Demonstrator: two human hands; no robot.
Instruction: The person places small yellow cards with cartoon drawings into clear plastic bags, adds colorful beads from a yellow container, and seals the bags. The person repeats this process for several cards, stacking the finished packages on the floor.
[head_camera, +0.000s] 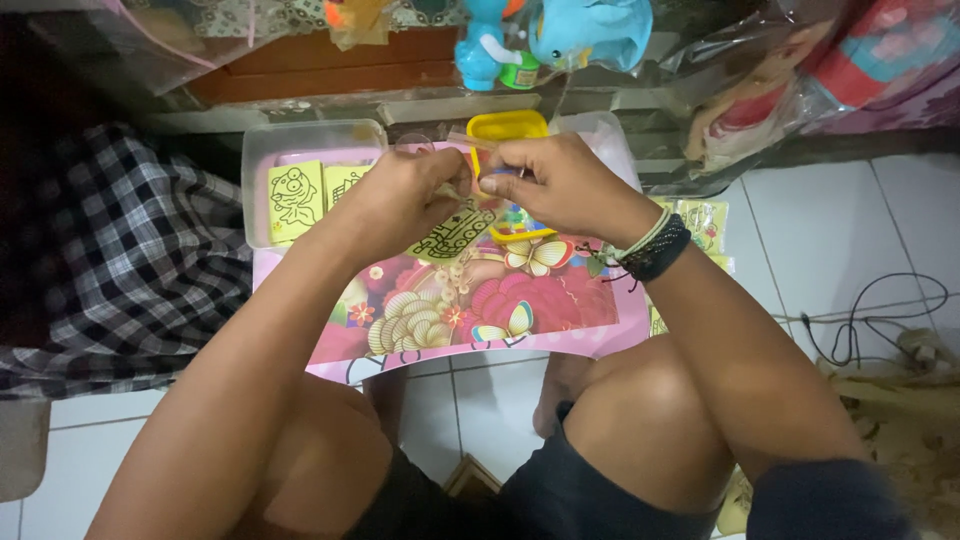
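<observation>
My left hand (400, 195) and my right hand (555, 180) meet above a pink floral mat (560, 300). Between them they pinch a thin stick-like tool at about the fingertips, over a yellow card with a black line drawing (455, 232). The left hand's fingers touch that card's upper edge. Behind the hands sits a yellow tray (505, 125), partly hidden by my fingers. My right wrist wears dark and light bracelets (655, 248).
A clear plastic box (262, 150) at the left holds more yellow picture cards (296, 200). Checked cloth (130, 250) lies at far left. Blue plush toys (560, 35) and bagged items stand behind. Cables (880, 320) trail over the white floor tiles at right.
</observation>
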